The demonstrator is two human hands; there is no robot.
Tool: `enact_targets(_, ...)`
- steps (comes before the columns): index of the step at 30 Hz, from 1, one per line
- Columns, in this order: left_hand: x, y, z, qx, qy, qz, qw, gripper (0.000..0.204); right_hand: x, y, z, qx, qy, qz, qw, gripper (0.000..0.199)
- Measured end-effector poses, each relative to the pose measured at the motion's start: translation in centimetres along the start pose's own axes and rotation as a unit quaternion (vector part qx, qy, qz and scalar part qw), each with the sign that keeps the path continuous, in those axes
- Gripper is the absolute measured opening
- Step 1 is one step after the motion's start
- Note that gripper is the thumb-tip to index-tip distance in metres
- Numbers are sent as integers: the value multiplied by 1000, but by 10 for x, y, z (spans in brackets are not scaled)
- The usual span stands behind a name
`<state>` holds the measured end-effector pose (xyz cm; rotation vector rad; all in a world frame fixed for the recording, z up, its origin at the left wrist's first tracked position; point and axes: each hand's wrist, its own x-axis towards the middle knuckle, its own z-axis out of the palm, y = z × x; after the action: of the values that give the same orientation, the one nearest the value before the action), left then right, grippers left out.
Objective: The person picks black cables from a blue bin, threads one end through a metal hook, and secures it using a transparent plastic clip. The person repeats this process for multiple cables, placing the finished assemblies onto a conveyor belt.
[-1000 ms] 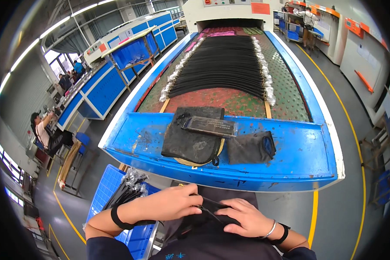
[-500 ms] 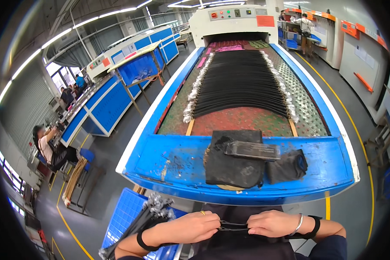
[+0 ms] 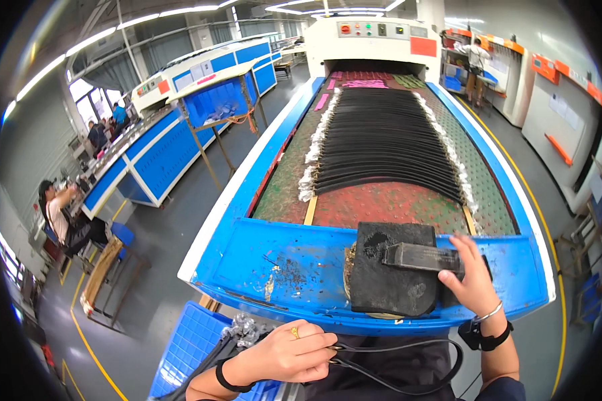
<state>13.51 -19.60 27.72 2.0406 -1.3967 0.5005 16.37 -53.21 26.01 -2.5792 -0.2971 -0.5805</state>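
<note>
Closed in a pinch, my left hand grips a thin black cord, which hangs in a wide loop toward the right above my lap. My right hand reaches over the machine's front ledge, its thumb and fingers apart at the right end of a dark oblong block. I cannot tell whether the fingers touch the block. Beneath it lies a worn black pad, with part of the dark cloth at its right hidden by my hand.
Many black cords with whitish wrapped ends lie in rows on the belt of a blue-framed machine. A blue crate with more wrapped cords stands at lower left. A person sits far left; another stands at back right.
My right hand has let go of the cord and moved forward and right to the block. The cord now hangs as an open loop from my left hand. The view has shifted slightly.
</note>
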Motion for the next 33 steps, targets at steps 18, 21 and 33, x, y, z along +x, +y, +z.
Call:
enact_targets(18, 40, 10, 43, 65, 17, -6, 998, 16, -34, 40, -28, 742, 116, 49, 659, 45)
enact_targets(21, 48, 12, 55, 72, 23, 10, 997, 17, -46, 11, -29, 703, 223, 107, 666, 59)
enact_targets(33, 61, 29, 55, 59, -18, 28, 998, 16, -69, -20, -25, 620, 163, 150, 753, 87)
